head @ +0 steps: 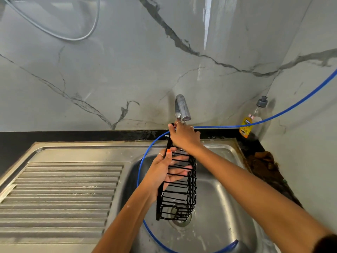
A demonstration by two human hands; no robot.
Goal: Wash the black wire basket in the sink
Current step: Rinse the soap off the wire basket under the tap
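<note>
Gripping the black wire basket [179, 187] upright over the sink [215, 207], right hand [184, 136] curled atop, left hand [165, 170] clasping mid-frame.

The basket [179, 187] is black wire in a grid of thin bars. The sink [215, 203] is silvery steel, and its drainboard [60, 190] carries a pattern of parallel ridges. The wall [127, 66] is pale grey marble with dark grey veins running across it. The counter [73, 136] edge behind the sink is black. A bright blue hose [284, 110] loops into the sink; a grey cable [73, 37] hangs at upper left. The tap [182, 108] is dull silver. The bottle [252, 119] is clear with a grey cap and a yellow label. The left hand [164, 172] has an orange thumbnail. Brown grime [262, 163] stains the right corner.
</note>
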